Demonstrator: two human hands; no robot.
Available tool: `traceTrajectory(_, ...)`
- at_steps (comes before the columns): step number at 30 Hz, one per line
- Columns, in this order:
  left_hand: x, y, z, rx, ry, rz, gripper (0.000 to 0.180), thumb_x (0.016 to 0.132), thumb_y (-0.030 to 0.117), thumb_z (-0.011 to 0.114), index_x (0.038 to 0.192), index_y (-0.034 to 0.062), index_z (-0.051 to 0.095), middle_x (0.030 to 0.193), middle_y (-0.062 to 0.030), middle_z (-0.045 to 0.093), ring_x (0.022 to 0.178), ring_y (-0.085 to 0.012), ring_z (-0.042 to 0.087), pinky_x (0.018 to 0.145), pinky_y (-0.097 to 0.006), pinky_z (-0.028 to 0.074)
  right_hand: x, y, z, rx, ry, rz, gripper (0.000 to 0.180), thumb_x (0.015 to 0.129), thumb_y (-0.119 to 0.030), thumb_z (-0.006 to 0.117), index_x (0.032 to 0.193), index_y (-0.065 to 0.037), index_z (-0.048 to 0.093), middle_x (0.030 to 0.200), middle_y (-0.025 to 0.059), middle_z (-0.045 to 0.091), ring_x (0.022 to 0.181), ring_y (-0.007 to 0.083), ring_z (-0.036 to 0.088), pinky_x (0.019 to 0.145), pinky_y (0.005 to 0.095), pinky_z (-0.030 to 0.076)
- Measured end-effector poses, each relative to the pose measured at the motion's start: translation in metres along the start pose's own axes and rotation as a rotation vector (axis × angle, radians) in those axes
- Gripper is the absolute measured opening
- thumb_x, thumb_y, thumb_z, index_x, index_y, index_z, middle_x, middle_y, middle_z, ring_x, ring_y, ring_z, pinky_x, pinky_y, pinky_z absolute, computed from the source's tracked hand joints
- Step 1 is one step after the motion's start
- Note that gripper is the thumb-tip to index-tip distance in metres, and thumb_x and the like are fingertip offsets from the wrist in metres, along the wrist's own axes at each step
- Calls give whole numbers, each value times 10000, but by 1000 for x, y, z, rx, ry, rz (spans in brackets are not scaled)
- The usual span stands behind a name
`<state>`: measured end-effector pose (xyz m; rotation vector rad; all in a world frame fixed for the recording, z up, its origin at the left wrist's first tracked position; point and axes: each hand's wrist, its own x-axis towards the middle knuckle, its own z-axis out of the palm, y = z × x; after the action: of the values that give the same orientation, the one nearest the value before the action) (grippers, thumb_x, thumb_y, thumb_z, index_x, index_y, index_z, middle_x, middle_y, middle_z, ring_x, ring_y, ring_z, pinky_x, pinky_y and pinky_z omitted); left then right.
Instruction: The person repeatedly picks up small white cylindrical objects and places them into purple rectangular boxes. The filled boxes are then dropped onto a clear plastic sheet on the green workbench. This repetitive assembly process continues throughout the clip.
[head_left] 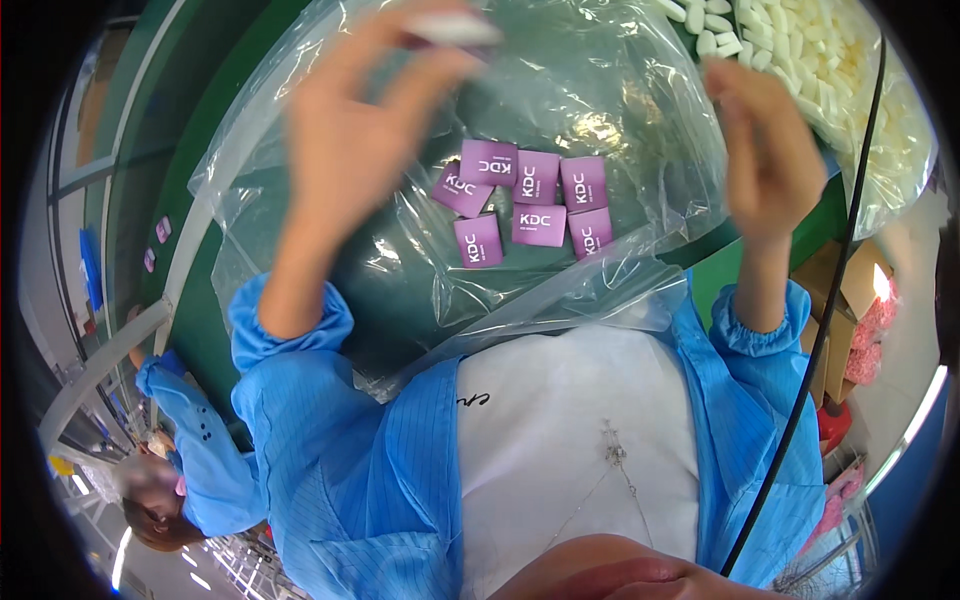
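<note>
The left hand (350, 130) is raised above the green worktop (190, 180), its fingers (420, 50) pinched together on a small white piece (455, 28) held at the fingertips. The piece is blurred, but its long axis lies roughly level, running left to right across the view, with its free end pointing toward the person's right. The right hand (765, 150) is also lifted, fingers loosely curled and close together; whether they hold anything cannot be told. Between and below the hands a clear plastic bag (600, 90) is spread over the worktop, and on it lies a cluster of seven purple square packets (530, 200), touching one another. At the upper right, just beyond the right hand, sits a heap of white oblong pieces (800, 50) in another clear bag.
</note>
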<state>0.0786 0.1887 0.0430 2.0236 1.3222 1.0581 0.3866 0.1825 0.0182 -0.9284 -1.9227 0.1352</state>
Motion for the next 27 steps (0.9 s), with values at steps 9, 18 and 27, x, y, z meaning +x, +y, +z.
traceTrajectory(9,26,-239,-220,338,5,-351,451,1019,270,611,1438,108,575,1327,-130,638,1270,-214,553,1113,-308,370,-19,47,-36,-470,-346,417,127,885,-146,731,952,-45,691,938,74,653,816,255,657,733,358,524)
traceTrajectory(18,14,-125,-98,833,311,280,347,946,326,683,1213,105,705,1252,-105,661,1155,-283,577,1020,-395,405,-38,46,-33,-448,-306,395,139,877,-55,718,1000,-37,654,1030,79,631,836,267,650,736,389,514)
traceTrajectory(27,-42,-1,24,353,-200,34,289,760,208,859,963,48,731,938,-49,681,925,-260,593,809,-369,486,-49,29,-19,-357,-227,334,165,855,3,736,976,-27,628,990,70,631,707,191,590,629,311,497)
